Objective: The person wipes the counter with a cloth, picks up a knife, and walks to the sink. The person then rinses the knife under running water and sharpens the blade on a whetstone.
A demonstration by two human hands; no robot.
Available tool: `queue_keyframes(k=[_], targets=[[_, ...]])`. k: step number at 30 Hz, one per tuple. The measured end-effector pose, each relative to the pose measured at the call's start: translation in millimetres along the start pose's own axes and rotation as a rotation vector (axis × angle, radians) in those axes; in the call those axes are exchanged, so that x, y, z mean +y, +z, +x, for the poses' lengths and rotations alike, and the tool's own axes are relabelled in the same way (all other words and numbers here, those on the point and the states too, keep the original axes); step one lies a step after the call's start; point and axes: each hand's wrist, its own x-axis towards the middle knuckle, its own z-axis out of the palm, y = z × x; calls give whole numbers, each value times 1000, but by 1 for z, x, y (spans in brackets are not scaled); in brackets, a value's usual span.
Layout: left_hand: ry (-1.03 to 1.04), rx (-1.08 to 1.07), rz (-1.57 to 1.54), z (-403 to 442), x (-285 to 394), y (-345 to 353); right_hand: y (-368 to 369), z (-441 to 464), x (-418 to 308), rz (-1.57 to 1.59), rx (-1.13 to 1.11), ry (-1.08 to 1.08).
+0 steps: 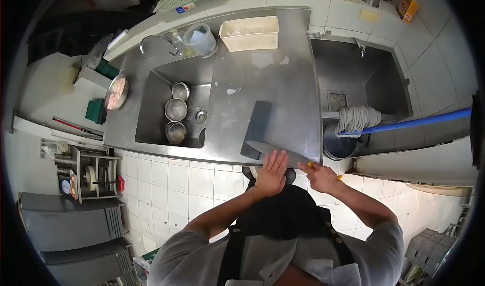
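right grip [323, 178]: clenched round the yellow handle [340, 177] of the knife [297, 158]; handle butt sticks out on its right side.
left grip [273, 172]: not clenched; fingers extended, laid over the blade [261, 146], just left of the right grip.
knife tip: runs left from the right grip, past the left grip's fingers.
grey block [257, 127]: just ahead-left of left grip, on steel desk [293, 94]. Tip overlaps its near end; contact unclear.
sink [151, 116]: farther left and ahead of both grips, metal bowls [176, 109] inside.
cream tray [250, 43]: well ahead of left grip, desk's far side.
mop [359, 119]: ahead-right of right grip.
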Motion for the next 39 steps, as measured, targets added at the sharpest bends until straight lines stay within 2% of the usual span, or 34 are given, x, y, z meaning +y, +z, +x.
queue_keyframes(k=[1, 2, 4, 6, 9, 10, 11, 12, 14, 16, 18, 19, 20, 22, 23, 24, 26, 28, 29, 30, 32, 33, 34, 35, 36, 37, 38, 39], targets=[[-1, -4, -4, 14, -6, 4, 3, 6, 7, -93, -42, 110], [34, 49, 63, 42, -17, 4, 2, 17, 21, -67, 14, 127], [79, 99, 138, 72, -27, 1, -26, 43, 19, -53, 71, 292], [60, 118, 91, 91, -25, -3, -19, 38, 20, -20, 60, 241], [13, -5, 31, 21, -4, -12, -10, 11, -7, -34, -68, 145], [12, 28, 5, 14, -1, -8, -15, 7, -13, -37, -102, 114], [48, 76, 27, 31, -6, -6, -17, 16, -4, -60, -123, 203], [80, 118, 43, 52, -14, -1, -29, 25, 8, -72, -41, 184], [79, 136, 92, 91, -32, 5, -38, 50, 22, 7, 80, 308], [78, 176, 125, 92, -29, 10, -33, 45, 16, 24, 49, 286], [59, 123, 14, 34, -19, -6, 9, 27, -1, 126, -5, 160], [9, 67, 6, 10, -11, -9, 40, 18, 1, 27, 166, -3], [12, 67, 7, 20, -15, -12, 37, 17, -6, -134, 290, -66], [51, 103, 19, 42, -19, -13, -4, 40, 11, -43, -75, 189], [89, 138, 102, 69, -31, -11, -28, 55, 17, -35, -66, 244], [89, 130, 102, 79, -39, -10, -41, 66, 15, -55, 40, 286], [43, 184, 95, 90, -44, -5, -14, 75, 25, 34, 95, 204], [35, 169, 65, 41, -34, -14, 43, 60, 21, 41, 88, 56], [-7, 122, 82, 14, -30, -12, 32, 51, 3, -3, 74, -16], [-48, 71, 98, 4, -27, -18, 30, 57, -4, -204, 374, -163], [-50, 38, 161, 37, -47, -18, -10, 78, 8, 87, -27, 160], [-18, 73, 174, 73, -66, -21, -21, 99, 20, -30, -16, 160], [18, 103, 190, 91, -79, -21, -15, 109, 20, -21, -10, 161], [-31, 106, 154, 97, -83, -19, -8, 119, 22, 36, 52, 103], [-28, 109, 150, 84, -83, -19, -8, 125, 22, 86, 105, 39], [-40, 85, 152, 53, -82, -23, 6, 118, 6, -50, 36, 16], [-53, 69, 161, 24, -77, -24, 42, 112, 11, 40, 201, -163], [-136, 53, 111, -1, -66, -25, 38, 108, -3, -30, 293, -231]])
